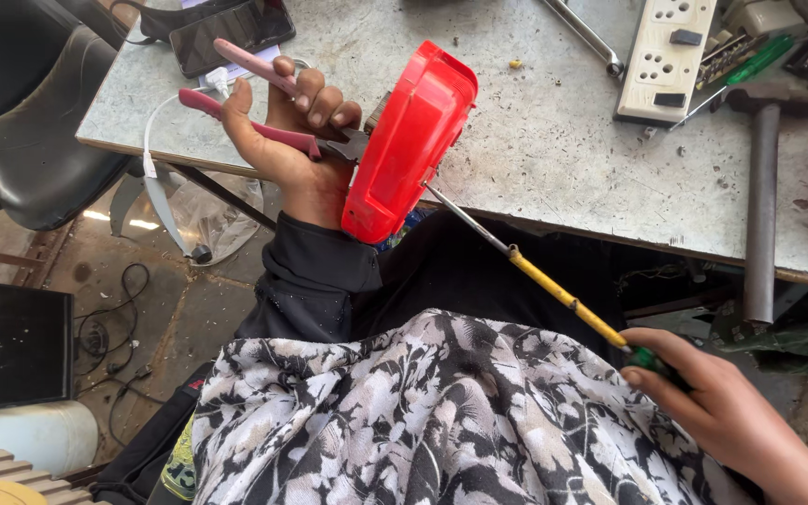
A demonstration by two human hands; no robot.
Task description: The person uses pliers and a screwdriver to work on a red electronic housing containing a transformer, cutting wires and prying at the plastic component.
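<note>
Your left hand (287, 131) is wrapped around the pink handles of a pair of pliers (264, 98), fingers curled over the upper handle and thumb under the lower one, with the metal nose of the pliers meeting the near side of the red plastic casing (404, 145). That casing stands tilted on edge, just over the near edge of the grey worktable (554, 140). Your right hand (713, 402), well below and to the right of the casing, is closed on the green grip of a long screwdriver (535, 276); its yellow-sleeved shaft runs up and left until the bare metal tip touches the casing's lower right edge. Beyond the casing on the table lie a white power strip (666, 56) to the upper right, a hammer (764, 168) farther right, and a dark phone (231, 33) to the upper left. A black-and-white patterned cloth (423, 411) covers your lap below the casing.
</note>
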